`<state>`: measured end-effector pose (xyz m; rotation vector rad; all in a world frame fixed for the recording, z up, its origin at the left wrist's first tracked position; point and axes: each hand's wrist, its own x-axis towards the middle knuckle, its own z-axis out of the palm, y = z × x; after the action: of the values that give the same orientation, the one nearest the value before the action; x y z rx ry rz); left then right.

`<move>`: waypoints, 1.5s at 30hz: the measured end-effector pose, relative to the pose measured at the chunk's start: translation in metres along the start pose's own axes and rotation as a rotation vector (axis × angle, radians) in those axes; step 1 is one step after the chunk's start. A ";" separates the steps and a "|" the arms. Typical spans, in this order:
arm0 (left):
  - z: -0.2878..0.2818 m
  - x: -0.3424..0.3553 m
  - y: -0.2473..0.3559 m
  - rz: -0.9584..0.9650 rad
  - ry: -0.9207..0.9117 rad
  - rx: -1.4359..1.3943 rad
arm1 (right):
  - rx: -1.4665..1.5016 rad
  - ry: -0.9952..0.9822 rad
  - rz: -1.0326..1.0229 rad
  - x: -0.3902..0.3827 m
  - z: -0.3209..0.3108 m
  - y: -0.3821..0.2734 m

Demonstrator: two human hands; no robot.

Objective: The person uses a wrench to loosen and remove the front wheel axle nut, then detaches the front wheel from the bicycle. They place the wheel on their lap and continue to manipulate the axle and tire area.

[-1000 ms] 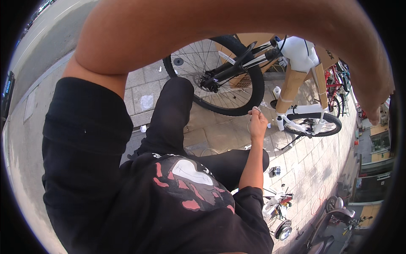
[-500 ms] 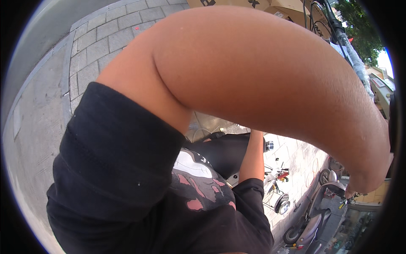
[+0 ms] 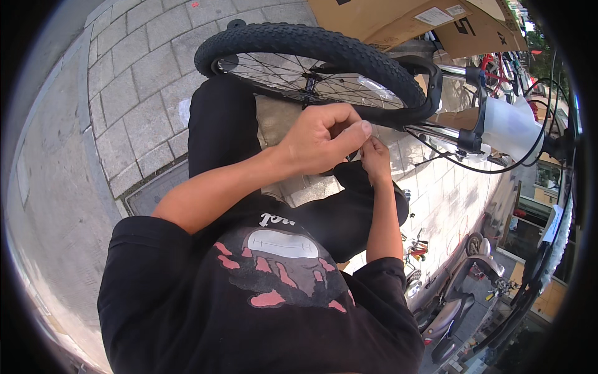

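My left hand (image 3: pixel 324 138) is closed, thumb pressed against bent fingers. My right hand (image 3: pixel 376 161) meets it at the fingertips, also pinched together. Whatever lies between the fingers is too small or hidden to name. Just beyond both hands is a bicycle wheel (image 3: pixel 299 38) with a knobbly black tyre, spokes and a hub. It sits in a suspension fork (image 3: pixel 430 81) with shiny stanchions, and a black cable (image 3: pixel 498 169) loops below the fork. Neither hand visibly touches the wheel.
Cardboard boxes (image 3: pixel 386 22) stand behind the wheel. White wrapping (image 3: pixel 512 128) covers part of the bike's front. Tools (image 3: pixel 417 249) lie on the paving at right, near a parked scooter (image 3: pixel 451 305). My bent legs (image 3: pixel 223 121) are close below the hands.
The left arm, which was stretched across the view to the far right, has come back down. Both hands are now together in front of the wheel, which has come into view.
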<state>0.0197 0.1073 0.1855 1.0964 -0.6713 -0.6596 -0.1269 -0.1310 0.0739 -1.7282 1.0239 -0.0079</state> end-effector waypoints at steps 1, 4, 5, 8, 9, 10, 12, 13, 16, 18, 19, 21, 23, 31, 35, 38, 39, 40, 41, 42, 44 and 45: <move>0.009 -0.007 -0.032 -0.245 0.024 -0.183 | 0.018 -0.001 0.031 0.000 0.003 0.001; 0.008 -0.011 -0.101 -0.689 0.189 -0.264 | 0.118 0.081 0.168 0.016 0.015 0.008; 0.002 -0.013 -0.119 -0.793 0.254 -0.290 | 0.165 0.084 0.200 0.026 0.017 0.016; -0.009 -0.011 -0.153 -0.881 0.383 -0.302 | 0.098 0.062 0.257 0.048 0.018 0.015; -0.010 -0.005 -0.163 -0.861 0.393 -0.283 | 0.181 0.064 0.293 0.056 0.023 0.014; -0.005 0.001 -0.166 -0.846 0.393 -0.268 | 0.150 0.031 0.241 0.062 0.019 0.027; 0.007 0.013 -0.170 -0.863 0.353 -0.317 | 0.052 -0.014 0.117 0.085 0.005 0.089; 0.010 0.015 -0.172 -0.865 0.331 -0.342 | -0.013 -0.015 0.039 0.098 -0.001 0.128; 0.014 0.015 -0.178 -0.871 0.297 -0.254 | -0.226 0.065 -0.231 0.128 -0.012 0.203; 0.010 0.005 -0.188 -0.776 0.170 -0.121 | -0.248 0.071 -0.344 0.125 0.008 0.180; 0.008 0.000 -0.189 -0.729 0.092 -0.058 | -0.273 0.072 -0.387 0.120 0.012 0.171; 0.003 0.006 -0.158 -0.660 -0.021 0.026 | -0.382 0.017 -0.348 0.113 0.013 0.159; -0.002 0.007 -0.105 -0.643 -0.215 0.082 | -0.502 -0.038 -0.112 0.099 0.014 0.144; -0.064 0.110 0.159 0.334 -0.307 0.479 | -0.475 0.055 -0.358 0.054 0.044 0.025; -0.044 0.237 0.220 1.014 0.020 1.288 | -0.374 -0.028 -0.158 0.071 0.047 0.063; 0.035 0.331 0.303 1.400 -0.219 1.768 | -0.341 0.006 -0.271 0.069 0.053 0.039; 0.061 0.340 0.328 1.313 -0.296 1.884 | -0.332 0.054 -0.294 0.069 0.053 0.040; 0.088 0.352 0.347 1.222 -0.388 1.979 | -0.321 0.101 -0.293 0.066 0.057 0.054; 0.098 0.369 0.370 1.289 -0.417 2.140 | -0.302 0.108 -0.342 0.074 0.071 0.045; 0.122 0.377 0.368 1.107 -0.452 2.268 | -0.299 0.091 -0.325 0.070 0.068 0.045; 0.132 0.407 0.367 1.070 -0.537 2.317 | -0.288 0.028 -0.336 0.055 0.068 0.021; 0.132 0.415 0.361 1.040 -0.554 2.306 | -0.299 0.004 -0.322 0.052 0.071 0.016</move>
<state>0.2321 -0.1705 0.6308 2.1196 -2.4451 1.3015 -0.0707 -0.1095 0.0078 -2.1534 0.7675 -0.0671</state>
